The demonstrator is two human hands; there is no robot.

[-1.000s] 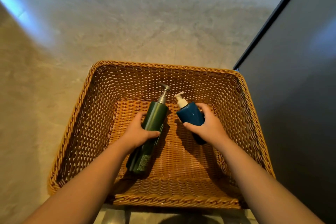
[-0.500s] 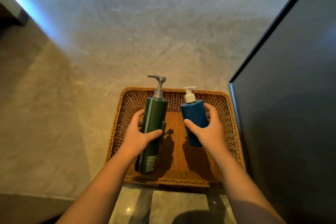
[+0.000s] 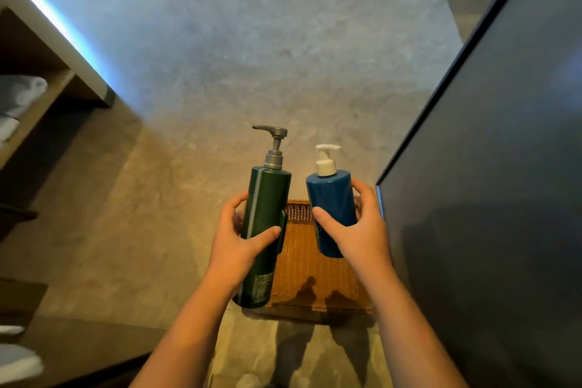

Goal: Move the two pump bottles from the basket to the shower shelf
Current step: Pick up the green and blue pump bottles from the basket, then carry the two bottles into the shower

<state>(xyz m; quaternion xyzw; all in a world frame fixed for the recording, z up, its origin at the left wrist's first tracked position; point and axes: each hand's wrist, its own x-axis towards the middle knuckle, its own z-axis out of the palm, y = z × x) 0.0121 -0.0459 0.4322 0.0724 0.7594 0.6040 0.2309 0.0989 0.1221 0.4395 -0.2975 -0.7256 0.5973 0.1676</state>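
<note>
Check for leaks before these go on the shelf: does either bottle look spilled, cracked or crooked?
Nothing stands out. The green bottle in the left hand and the blue bottle in the right hand are upright, pumps on, no drips visible. The basket below looks dry.

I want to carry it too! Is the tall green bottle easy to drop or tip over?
Probably a bit. The green bottle is tall and narrow, so it could tip if set down carelessly. Its surface looks smooth and shiny, so perhaps slippery; the left hand wraps around its middle in a full grip. It looks stiff, holding its shape. How heavy it is can't be told.
</note>
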